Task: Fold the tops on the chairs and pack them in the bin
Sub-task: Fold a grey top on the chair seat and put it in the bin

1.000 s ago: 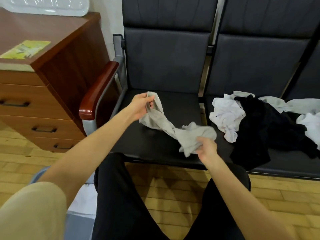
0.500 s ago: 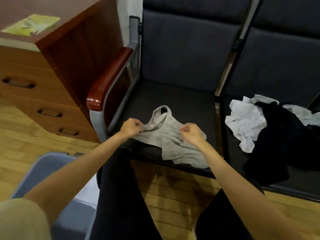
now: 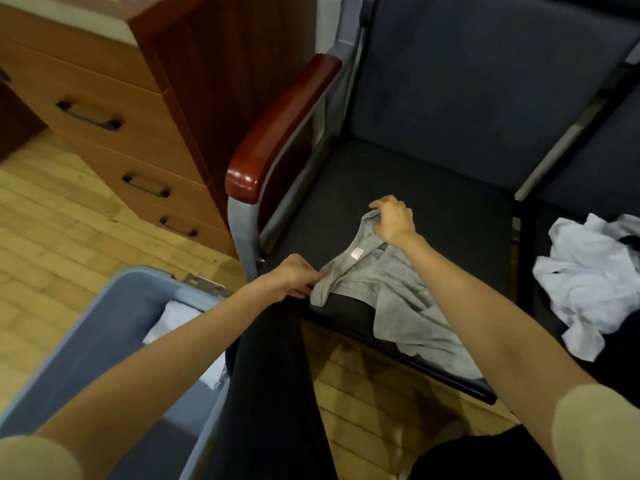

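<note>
A grey top (image 3: 391,292) lies spread on the dark seat of the left chair (image 3: 450,188), its hem hanging over the front edge. My left hand (image 3: 294,276) pinches one shoulder strap near the seat's front left corner. My right hand (image 3: 393,220) grips the other strap farther back on the seat. A white label shows at the neckline between the hands. A blue-grey bin (image 3: 114,327) stands on the floor at the lower left with white fabric (image 3: 173,320) inside. A white top (image 3: 585,282) lies crumpled on the right-hand seat beside a black garment (image 3: 630,244).
A wooden drawer cabinet (image 3: 138,98) stands left of the chair. The chair's red-brown armrest (image 3: 277,133) sits between cabinet and seat. My legs in black trousers (image 3: 270,393) are in front of the seat, above the wood floor (image 3: 52,230).
The grey top went from bunched in the air to laid flat on the seat. My hands moved apart along its straps, the right one farther back. The view swung left and down, showing the bin.
</note>
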